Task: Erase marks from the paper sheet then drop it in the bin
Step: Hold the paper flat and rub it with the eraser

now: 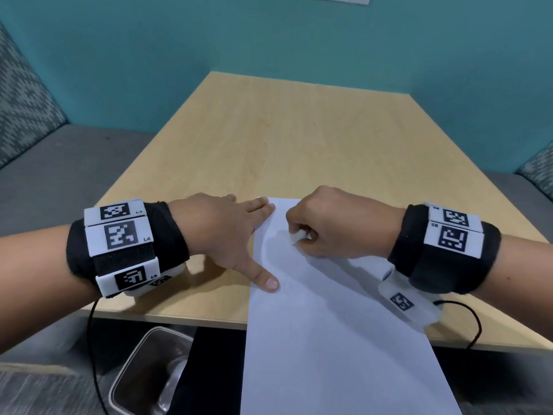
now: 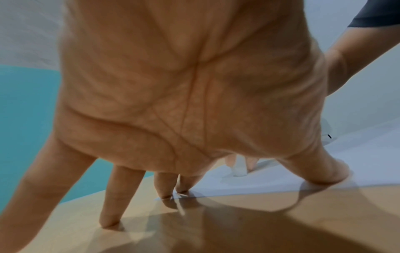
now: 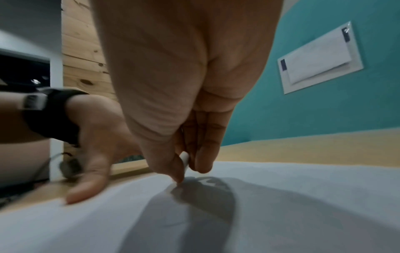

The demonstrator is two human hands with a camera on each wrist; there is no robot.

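Paper sheet (image 1: 329, 319) flat on desk (image 1: 269, 139), near end hanging past the desk's front edge. Landmark for everything below: the sheet.

Left hand (image 1: 221, 232) spread flat, fingers straight and apart, at the sheet's left edge. Thumb tip (image 1: 270, 283) pressing on that left edge; two fingertips (image 2: 182, 188) on the sheet's far-left corner, remaining fingers down on bare desk left of the sheet. Palm lifted off the surface in left wrist view.

Right hand (image 1: 338, 226) curled, above the sheet's far part, pinching a small white eraser (image 1: 296, 236) between thumb and fingers. Eraser tip down against the sheet, clearest in left wrist view (image 2: 239, 168); in right wrist view only a sliver of eraser (image 3: 185, 160) showing between thumb and finger. Shadow of hand falling on the sheet just beneath.

Marks on the sheet: only a faint trace near the thumb in head view, too pale to read.

Bin (image 1: 149, 372) below the desk's front edge, left of the sheet's overhanging end, dark liner inside. Black cable (image 1: 91, 330) dropping from left wrist band, left of the sheet. Teal wall (image 1: 269, 40) beyond the sheet's far end.
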